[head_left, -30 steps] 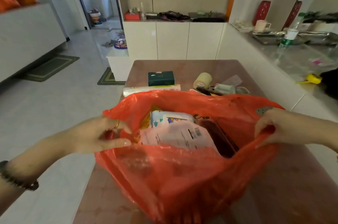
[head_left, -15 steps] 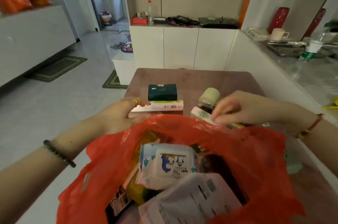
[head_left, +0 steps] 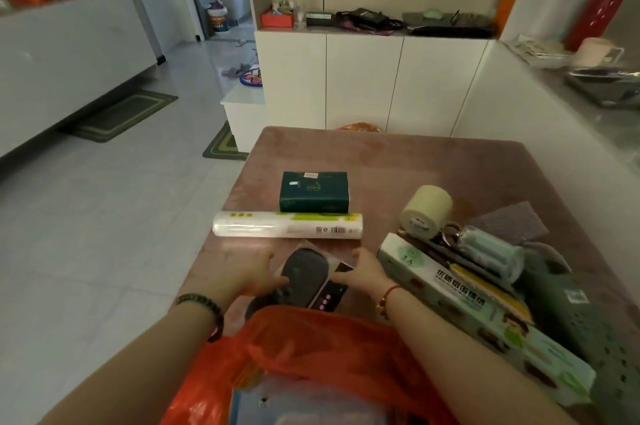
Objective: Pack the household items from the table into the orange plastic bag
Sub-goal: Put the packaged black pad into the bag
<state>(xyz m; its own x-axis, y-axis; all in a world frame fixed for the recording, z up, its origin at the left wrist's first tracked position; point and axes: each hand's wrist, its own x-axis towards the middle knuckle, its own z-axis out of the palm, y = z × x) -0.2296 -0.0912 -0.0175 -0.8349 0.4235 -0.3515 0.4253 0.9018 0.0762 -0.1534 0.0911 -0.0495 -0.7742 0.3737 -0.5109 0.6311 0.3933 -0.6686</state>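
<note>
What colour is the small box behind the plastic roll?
Dark green box, seen in the head view.

White cabinets [head_left: 363, 81], pale tiled floor [head_left: 104, 216]

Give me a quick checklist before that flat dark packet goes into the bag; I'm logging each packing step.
1. Both hands on the flat clear-wrapped packet of dark pads: ok, left hand and right hand flank it.
2. Packet lifted clear of the pinkish-brown table: cannot tell.
3. Orange plastic bag mouth open: not ok, its near side sags over the contents.
4. Path from packet to bag: ok, nothing lies between them.
5. Neighbours clear of the hands: ok for the clear plastic roll; the long white foil box sits close to the right hand.
</note>
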